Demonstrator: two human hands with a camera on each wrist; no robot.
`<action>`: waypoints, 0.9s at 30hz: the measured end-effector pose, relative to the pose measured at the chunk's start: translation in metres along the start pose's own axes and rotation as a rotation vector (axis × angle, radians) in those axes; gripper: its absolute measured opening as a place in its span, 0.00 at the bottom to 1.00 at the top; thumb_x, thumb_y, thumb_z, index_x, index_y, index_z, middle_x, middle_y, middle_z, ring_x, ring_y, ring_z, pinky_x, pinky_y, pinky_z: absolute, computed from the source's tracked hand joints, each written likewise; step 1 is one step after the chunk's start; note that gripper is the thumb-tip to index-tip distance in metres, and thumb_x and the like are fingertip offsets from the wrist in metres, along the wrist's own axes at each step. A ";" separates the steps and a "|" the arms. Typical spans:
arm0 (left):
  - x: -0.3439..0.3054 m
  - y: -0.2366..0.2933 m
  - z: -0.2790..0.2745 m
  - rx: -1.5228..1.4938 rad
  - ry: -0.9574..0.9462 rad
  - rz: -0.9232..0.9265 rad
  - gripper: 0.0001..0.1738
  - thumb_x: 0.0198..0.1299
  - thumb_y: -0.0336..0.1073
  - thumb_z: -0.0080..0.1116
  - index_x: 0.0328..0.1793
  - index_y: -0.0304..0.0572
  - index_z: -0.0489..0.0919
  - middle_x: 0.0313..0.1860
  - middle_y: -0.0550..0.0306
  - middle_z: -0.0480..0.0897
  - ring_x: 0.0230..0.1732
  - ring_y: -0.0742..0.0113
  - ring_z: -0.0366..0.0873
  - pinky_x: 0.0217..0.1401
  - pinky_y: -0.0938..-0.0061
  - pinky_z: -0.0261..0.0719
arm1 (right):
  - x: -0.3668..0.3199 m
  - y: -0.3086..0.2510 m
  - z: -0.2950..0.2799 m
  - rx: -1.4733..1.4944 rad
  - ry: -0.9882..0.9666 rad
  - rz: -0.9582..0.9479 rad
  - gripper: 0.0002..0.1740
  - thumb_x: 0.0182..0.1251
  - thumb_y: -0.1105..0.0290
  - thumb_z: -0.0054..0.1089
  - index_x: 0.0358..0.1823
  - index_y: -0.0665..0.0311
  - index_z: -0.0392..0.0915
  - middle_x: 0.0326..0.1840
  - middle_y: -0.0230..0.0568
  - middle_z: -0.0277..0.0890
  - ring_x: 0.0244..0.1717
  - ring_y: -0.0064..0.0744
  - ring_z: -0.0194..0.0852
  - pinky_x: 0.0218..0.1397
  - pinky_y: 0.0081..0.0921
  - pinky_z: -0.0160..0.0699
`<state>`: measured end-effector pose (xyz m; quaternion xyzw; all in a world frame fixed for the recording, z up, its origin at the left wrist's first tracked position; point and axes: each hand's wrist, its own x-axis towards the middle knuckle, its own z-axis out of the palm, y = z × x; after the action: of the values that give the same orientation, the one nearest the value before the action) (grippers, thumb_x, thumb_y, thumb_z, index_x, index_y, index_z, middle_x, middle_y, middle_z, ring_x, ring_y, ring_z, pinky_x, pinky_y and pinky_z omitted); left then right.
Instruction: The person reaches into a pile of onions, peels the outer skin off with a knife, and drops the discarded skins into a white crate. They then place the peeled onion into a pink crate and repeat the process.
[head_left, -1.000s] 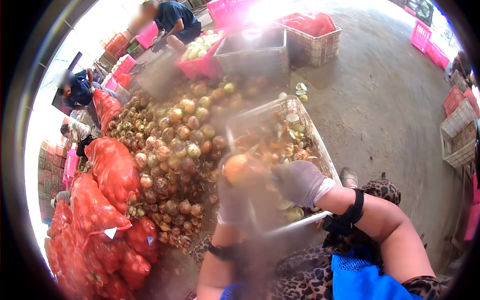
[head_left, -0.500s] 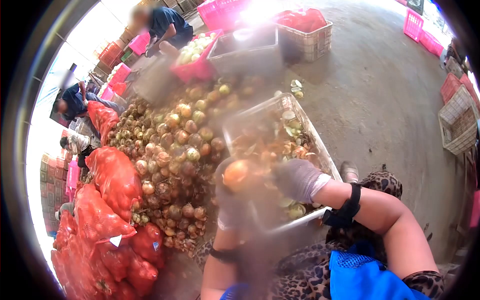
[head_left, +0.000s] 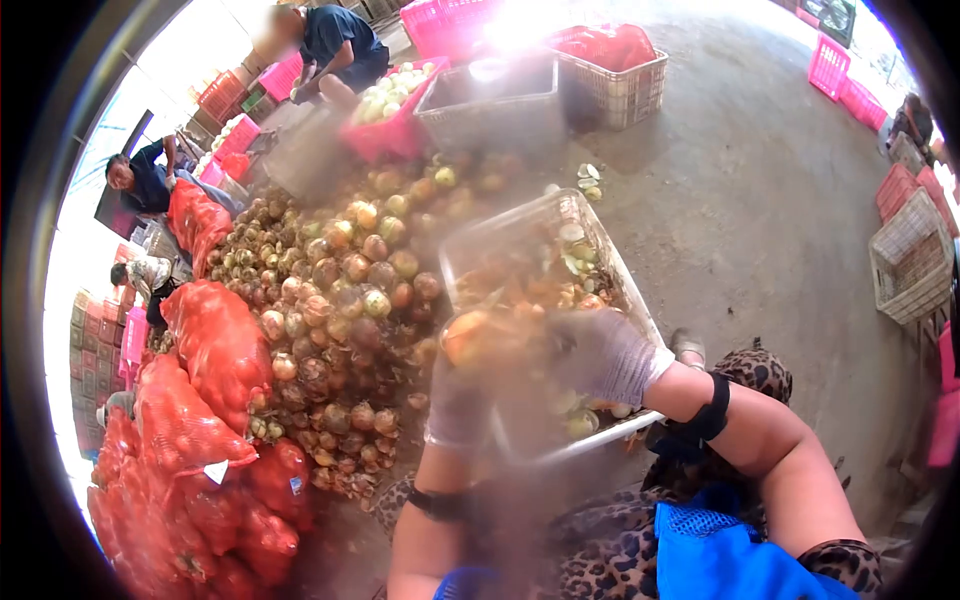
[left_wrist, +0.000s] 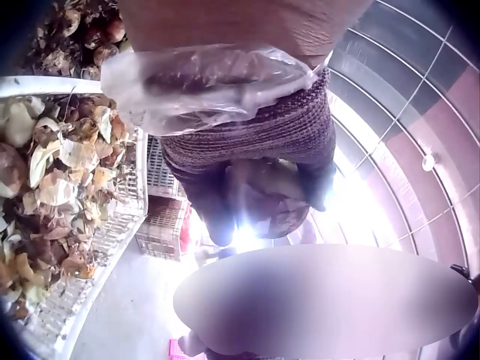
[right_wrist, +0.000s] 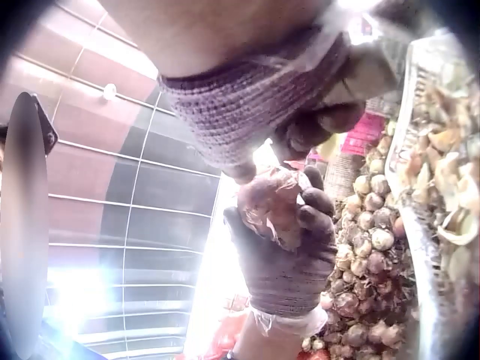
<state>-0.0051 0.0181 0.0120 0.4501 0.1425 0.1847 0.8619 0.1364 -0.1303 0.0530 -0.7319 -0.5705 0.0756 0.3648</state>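
My left hand [head_left: 462, 405], in a purplish knit glove, grips a brownish-orange onion [head_left: 467, 338] over the near left side of a white crate [head_left: 640, 290]. In the right wrist view its fingers wrap the onion [right_wrist: 268, 206], whose papery skin is ragged. My gloved right hand [head_left: 612, 355] is close on the right. Its fingers [right_wrist: 315, 129] curl around a tan-grey, handle-like thing [right_wrist: 367, 75], and a fingertip reaches the onion's edge. I cannot tell exactly what that thing is. Loose skins and cut pieces [left_wrist: 60, 195] lie in the crate. Blur covers the space between the hands.
A large pile of onions [head_left: 340, 270] spreads left of the crate, beside full red mesh bags [head_left: 215, 340]. Beyond stand a grey crate [head_left: 490, 125] and a pink crate [head_left: 372, 148] of peeled onions. People work at the far left. Stacked crates [head_left: 912, 255] stand far right.
My right hand has turned slightly and come closer to the onion, which stays in my left hand. A person at the far left has raised their head. The view has shifted a little.
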 end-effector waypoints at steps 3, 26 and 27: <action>0.001 -0.007 0.008 0.019 -0.050 -0.010 0.47 0.38 0.45 0.78 0.65 0.40 0.66 0.53 0.49 0.78 0.47 0.55 0.81 0.43 0.61 0.86 | 0.007 0.005 -0.003 0.283 0.038 0.115 0.10 0.60 0.64 0.62 0.36 0.64 0.76 0.30 0.47 0.76 0.33 0.46 0.78 0.40 0.35 0.76; -0.004 -0.006 0.010 0.007 -0.064 0.000 0.30 0.52 0.22 0.58 0.65 0.37 0.71 0.58 0.50 0.77 0.55 0.62 0.77 0.55 0.70 0.80 | 0.007 0.075 -0.004 1.402 0.159 0.746 0.17 0.57 0.73 0.60 0.48 0.69 0.73 0.33 0.38 0.78 0.32 0.28 0.80 0.33 0.26 0.82; -0.003 -0.007 0.007 0.032 -0.082 0.022 0.32 0.51 0.20 0.56 0.67 0.36 0.69 0.63 0.49 0.74 0.58 0.59 0.76 0.57 0.69 0.79 | 0.008 0.092 -0.004 1.408 0.146 0.848 0.18 0.57 0.72 0.60 0.49 0.69 0.72 0.32 0.38 0.78 0.32 0.30 0.80 0.34 0.27 0.82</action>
<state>-0.0039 0.0083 0.0106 0.4724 0.1051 0.1731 0.8578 0.2129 -0.1328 0.0014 -0.4883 -0.0396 0.4991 0.7148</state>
